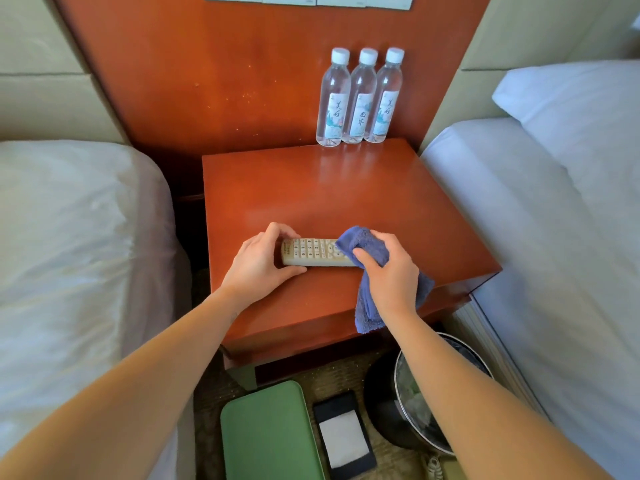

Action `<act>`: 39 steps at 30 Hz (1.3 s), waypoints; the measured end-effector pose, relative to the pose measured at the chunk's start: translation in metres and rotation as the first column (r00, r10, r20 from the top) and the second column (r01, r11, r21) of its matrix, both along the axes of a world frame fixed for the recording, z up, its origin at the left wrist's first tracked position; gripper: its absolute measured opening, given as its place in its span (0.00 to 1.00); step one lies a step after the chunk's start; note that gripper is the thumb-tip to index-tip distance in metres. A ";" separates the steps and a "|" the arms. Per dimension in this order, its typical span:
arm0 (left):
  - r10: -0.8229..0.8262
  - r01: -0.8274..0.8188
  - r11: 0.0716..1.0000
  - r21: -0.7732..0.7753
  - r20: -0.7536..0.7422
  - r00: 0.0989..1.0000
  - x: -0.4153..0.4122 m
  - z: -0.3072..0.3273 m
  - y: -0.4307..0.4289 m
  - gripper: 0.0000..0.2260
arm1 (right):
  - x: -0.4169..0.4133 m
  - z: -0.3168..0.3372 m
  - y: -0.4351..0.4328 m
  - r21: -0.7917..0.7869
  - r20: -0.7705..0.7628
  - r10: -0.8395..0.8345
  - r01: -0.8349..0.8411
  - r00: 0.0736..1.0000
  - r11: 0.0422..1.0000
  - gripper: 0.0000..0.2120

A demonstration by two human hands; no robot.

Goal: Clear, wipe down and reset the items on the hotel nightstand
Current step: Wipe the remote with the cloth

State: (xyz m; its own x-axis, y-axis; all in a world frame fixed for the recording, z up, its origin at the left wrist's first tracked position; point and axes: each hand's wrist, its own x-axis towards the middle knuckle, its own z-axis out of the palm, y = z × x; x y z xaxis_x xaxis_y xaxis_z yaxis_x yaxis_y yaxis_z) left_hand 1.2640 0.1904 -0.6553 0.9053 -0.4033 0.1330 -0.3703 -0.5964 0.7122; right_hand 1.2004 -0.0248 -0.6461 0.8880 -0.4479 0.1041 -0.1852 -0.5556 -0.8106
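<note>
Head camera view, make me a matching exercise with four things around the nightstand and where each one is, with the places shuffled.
Things:
1 remote control
2 blue cloth
3 water bottles
4 green tray

Places:
A on the floor in front of the nightstand
B standing at the back right of the nightstand top
C gripped by the right hand
D held by the left hand

Pairs: 1-D, 2-C, 3-B, 4-A

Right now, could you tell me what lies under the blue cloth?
The remote control's right end. The right hand grips the blue cloth over it; the left hand holds the other end. Covered buttons are hidden.
</note>
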 end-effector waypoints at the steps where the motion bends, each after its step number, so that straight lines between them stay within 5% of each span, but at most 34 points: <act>1: 0.009 -0.009 1.000 0.014 -0.012 1.000 -0.001 0.001 0.000 0.25 | -0.001 0.000 -0.001 0.022 0.005 0.007 -0.007 1.000 1.000 0.16; 4: 0.035 -0.040 0.998 -0.039 -0.117 0.993 -0.005 0.009 -0.001 0.25 | -0.001 0.004 -0.001 0.063 0.028 0.015 -0.017 0.999 0.998 0.15; 7: 0.091 -0.153 0.956 -0.248 -0.246 0.965 -0.020 0.019 -0.004 0.21 | 0.000 0.010 -0.002 0.125 0.052 0.038 -0.044 0.998 0.991 0.13; 10: 0.121 -0.321 0.810 -0.490 -0.396 0.910 -0.038 0.023 -0.017 0.18 | 0.002 0.015 -0.008 0.235 0.045 0.045 -0.055 0.998 0.970 0.11; 13: 0.088 -0.486 0.568 -0.664 -0.539 0.838 -0.043 0.034 -0.029 0.18 | 0.008 0.031 -0.017 0.505 0.037 0.024 -0.039 0.999 0.862 0.04; 15: 0.100 -0.508 0.520 -0.686 -0.543 0.834 -0.039 0.044 -0.034 0.17 | 0.012 0.051 -0.022 0.620 0.042 0.061 -0.074 0.997 0.781 0.02; 20: 0.210 -0.373 0.737 -0.563 -0.334 0.919 -0.034 0.071 -0.055 0.19 | 0.019 0.088 -0.019 0.685 0.068 0.207 -0.197 0.976 0.701 0.04; 24: 0.236 -0.267 0.931 -0.247 -0.147 0.960 -0.027 0.083 -0.069 0.21 | 0.017 0.095 -0.013 0.744 0.069 0.348 -0.280 0.935 0.606 0.07; 31: 0.166 -0.169 0.984 0.057 0.059 0.984 -0.028 0.094 -0.079 0.18 | 0.016 0.091 -0.026 0.818 0.017 0.460 -0.277 0.888 0.504 0.11; 39: 0.158 -0.179 0.979 0.097 0.192 0.969 -0.039 0.073 -0.091 0.21 | 0.023 0.072 -0.021 0.846 -0.048 0.139 -0.033 0.989 0.532 0.05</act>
